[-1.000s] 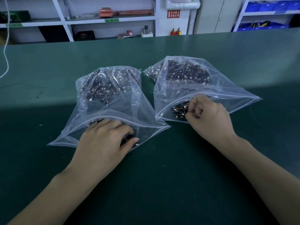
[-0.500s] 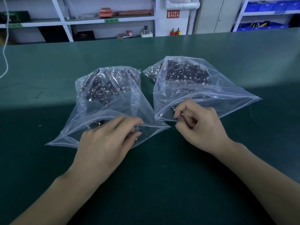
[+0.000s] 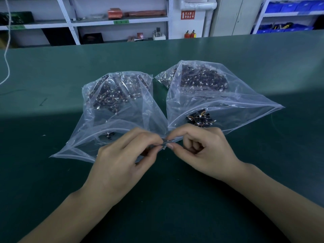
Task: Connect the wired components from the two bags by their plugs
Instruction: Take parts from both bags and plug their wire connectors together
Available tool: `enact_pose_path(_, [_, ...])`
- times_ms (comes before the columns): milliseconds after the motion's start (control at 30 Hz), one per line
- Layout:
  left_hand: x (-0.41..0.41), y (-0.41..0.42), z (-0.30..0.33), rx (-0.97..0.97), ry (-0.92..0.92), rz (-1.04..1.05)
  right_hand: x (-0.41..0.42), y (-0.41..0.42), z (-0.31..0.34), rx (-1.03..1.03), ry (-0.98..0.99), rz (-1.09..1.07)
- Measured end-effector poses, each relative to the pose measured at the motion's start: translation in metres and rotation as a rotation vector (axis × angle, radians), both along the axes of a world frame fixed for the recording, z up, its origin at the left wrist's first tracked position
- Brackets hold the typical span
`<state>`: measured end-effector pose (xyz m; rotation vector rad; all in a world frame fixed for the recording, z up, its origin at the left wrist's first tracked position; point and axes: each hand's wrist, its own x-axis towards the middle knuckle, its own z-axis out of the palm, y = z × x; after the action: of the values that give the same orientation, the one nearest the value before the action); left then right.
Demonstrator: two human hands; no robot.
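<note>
Both hands, half a second ago at the mouths of their separate bags, now meet in front of them above the counter (image 3: 245, 172).

Left hand (image 3: 122, 160): forefinger and thumb pinch a small wired component (image 3: 165, 142), other fingers curled beneath. Right hand (image 3: 201, 151): forefinger and thumb pinch the same small piece from the opposite side, fingertips of the two hands nearly touching. Detail of the plugs is too small to tell, as is whether they are joined.

Left bag (image 3: 112, 109): clear plastic, lies just beyond the left hand, mouth open toward the person; a dark heap of wired parts at its far end, one or two loose pieces near the mouth.

Right bag (image 3: 219, 95): clear plastic, just beyond the right hand, mouth open; main heap at its far end, a small cluster (image 3: 200, 120) close to the mouth, directly beyond the right knuckles.

Red sign (image 3: 188, 15): on the wall far beyond both hands, white Chinese characters with a downward arrow; two red extinguishers (image 3: 189, 34) stand below it.

Green shelf label (image 3: 121, 22): writing illegible.

White cord (image 3: 6, 55): hangs far to the left of the left hand.
</note>
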<state>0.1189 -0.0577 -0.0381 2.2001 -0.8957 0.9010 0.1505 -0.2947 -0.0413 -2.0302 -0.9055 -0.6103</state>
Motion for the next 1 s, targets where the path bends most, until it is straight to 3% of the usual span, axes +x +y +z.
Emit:
enact_pose_path(267, [0.0016, 0.0019, -0.0034, -0.049, 0.070, 0.023, -0.0016, 0.0031, -0.0004, 0.012, 0.005, 0.015])
enact_pose_path(1000, [0.0003, -0.0001, 0.0010, -0.003, 0.051, 0.027, -0.0011, 0.0004, 0.0008, 0.023, 0.074, 0.055])
